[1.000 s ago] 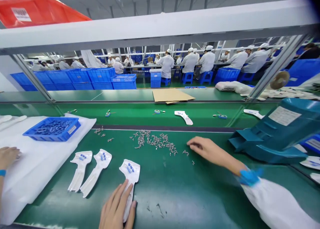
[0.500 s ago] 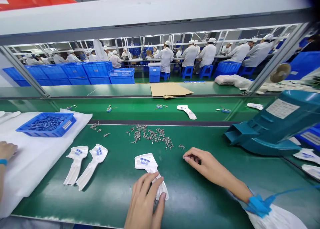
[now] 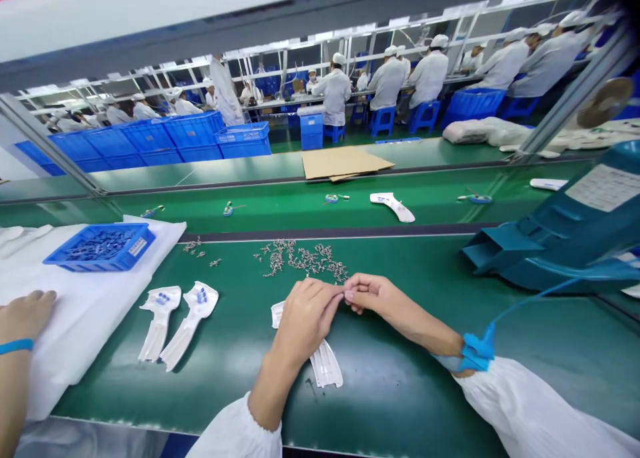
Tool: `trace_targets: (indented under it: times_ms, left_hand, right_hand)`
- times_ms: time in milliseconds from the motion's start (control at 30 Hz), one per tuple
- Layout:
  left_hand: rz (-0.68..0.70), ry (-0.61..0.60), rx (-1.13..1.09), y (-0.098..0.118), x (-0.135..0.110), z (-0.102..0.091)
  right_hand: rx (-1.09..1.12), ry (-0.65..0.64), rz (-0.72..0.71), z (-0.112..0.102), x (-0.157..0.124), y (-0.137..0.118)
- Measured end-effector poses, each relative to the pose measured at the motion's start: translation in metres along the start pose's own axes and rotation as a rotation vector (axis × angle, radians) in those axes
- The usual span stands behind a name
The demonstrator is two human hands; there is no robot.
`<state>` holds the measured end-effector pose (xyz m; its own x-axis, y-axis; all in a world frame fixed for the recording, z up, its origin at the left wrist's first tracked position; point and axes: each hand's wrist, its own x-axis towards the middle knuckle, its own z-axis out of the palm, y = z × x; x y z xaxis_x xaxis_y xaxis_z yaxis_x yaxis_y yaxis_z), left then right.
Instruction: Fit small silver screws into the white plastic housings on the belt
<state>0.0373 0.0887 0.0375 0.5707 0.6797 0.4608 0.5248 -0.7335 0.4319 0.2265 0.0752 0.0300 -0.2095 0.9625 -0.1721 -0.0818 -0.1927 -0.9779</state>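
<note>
My left hand (image 3: 306, 321) is closed, its fingertips touching those of my right hand (image 3: 373, 293). Whatever is pinched between them is too small to make out. Under my left hand lies a white curved plastic shell half (image 3: 326, 366), partly covered, its handle end showing. Just beyond my hands spreads a pile of small metal parts (image 3: 283, 255). Farther left, two similar white shell halves (image 3: 161, 321) (image 3: 190, 325) lie side by side, with small blue pieces in their wide ends.
At left, a blue tray (image 3: 100, 248) of small blue parts sits on white sheeting, near another person's hand (image 3: 25, 318). A teal machine housing (image 3: 545, 245) stands right. Behind runs a green belt (image 3: 280, 211) bearing small parts and a white shell. My right wrist wears a blue corded strap (image 3: 477, 351).
My left hand has left the shell's handle and moved up and right over its wide end. My right hand has come left, and their fingertips now meet. The view has tilted.
</note>
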Motion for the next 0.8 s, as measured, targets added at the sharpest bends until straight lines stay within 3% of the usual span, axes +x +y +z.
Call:
trace_targets:
  times_ms: [267,433,800]
  left_hand:
    - [-0.070,0.049,-0.025,-0.001,-0.002,0.009]
    - [-0.100,0.019,-0.082,0.001,-0.001,0.007]
    - [-0.176,-0.001,-0.295,0.007,0.001,0.006]
  right_hand:
    - [-0.143,0.077,-0.158,0.001,-0.001,0.011]
    - [-0.303,0.081,-0.260,0.000,-0.007,0.008]
    - [-0.418,0.084,-0.390,-0.002,-0.011,0.008]
